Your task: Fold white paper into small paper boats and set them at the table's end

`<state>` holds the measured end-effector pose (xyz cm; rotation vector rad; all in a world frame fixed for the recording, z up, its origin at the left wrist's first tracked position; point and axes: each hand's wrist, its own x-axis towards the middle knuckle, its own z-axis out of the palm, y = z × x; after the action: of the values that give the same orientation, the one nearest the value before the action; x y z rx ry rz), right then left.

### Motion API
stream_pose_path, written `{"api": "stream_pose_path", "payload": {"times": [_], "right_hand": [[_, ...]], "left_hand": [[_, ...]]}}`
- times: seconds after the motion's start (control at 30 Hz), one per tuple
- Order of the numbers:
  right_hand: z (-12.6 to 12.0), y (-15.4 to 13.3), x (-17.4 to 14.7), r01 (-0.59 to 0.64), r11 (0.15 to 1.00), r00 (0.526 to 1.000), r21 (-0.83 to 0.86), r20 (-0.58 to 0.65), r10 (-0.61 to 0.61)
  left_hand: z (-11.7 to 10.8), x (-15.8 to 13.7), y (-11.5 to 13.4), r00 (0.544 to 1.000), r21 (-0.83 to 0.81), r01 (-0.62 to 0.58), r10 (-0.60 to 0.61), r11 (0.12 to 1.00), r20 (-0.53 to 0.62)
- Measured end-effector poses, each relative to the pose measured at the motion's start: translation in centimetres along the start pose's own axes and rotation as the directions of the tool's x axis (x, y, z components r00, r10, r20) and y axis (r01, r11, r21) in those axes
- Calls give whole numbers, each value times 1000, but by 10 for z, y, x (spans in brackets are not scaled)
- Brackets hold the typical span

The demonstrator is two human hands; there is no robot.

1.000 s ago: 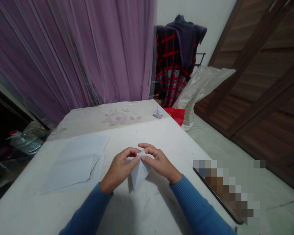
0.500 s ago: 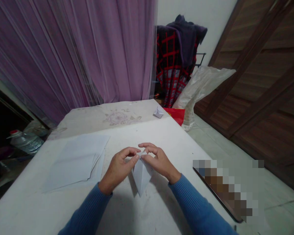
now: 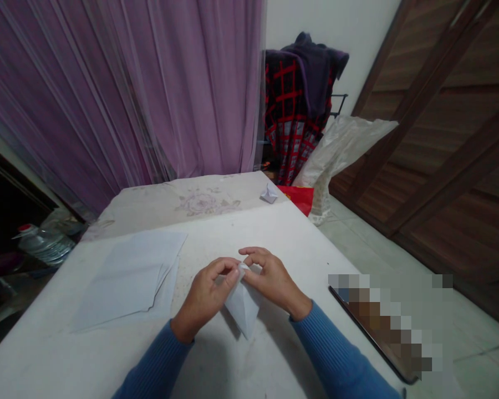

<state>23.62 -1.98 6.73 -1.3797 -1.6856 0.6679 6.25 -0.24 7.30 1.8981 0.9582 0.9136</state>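
Between my hands is a piece of folded white paper (image 3: 244, 308), shaped like a kite with its long point toward me and a crease down its middle. My left hand (image 3: 210, 291) pinches its far tip between thumb and fingers from the left. From the other side, my right hand (image 3: 272, 280) grips the same tip, thumb on the near face and fingers behind. The small folds under the fingertips are partly hidden.
A stack of white paper sheets (image 3: 125, 277) lies on the left of the table (image 3: 208, 366). A small folded paper figure (image 3: 268, 193) stands at the far right corner. A pixelated dark-edged device (image 3: 374, 332) lies along the right edge. Beyond are a red bag (image 3: 301, 199) and a water bottle (image 3: 44, 244).
The paper's near point has swung slightly right and toward me. Both hands have shifted slightly, and the fingers have closed in more on the far tip.
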Motion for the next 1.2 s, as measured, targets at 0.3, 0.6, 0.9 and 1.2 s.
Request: {"api": "stream_pose_path", "payload": {"times": [0.3,0.6,0.9,1.2], "right_hand": [[-9,2,-2,-38,970,990,238,143,4],[-14,-5,-4,135,981,965,139,205,-161],[-20,0,1,147,975,962,169,205,-180],[-22,-1,-2,37,997,994,71,-109,-29]], "left_hand": [[3,1,-7,955,-284,279,-232,917,185],[5,0,-12,965,-255,251,-221,934,142],[-2,5,-10,963,-264,221,-168,939,211],[-12,4,-3,997,147,53,-61,988,55]]}}
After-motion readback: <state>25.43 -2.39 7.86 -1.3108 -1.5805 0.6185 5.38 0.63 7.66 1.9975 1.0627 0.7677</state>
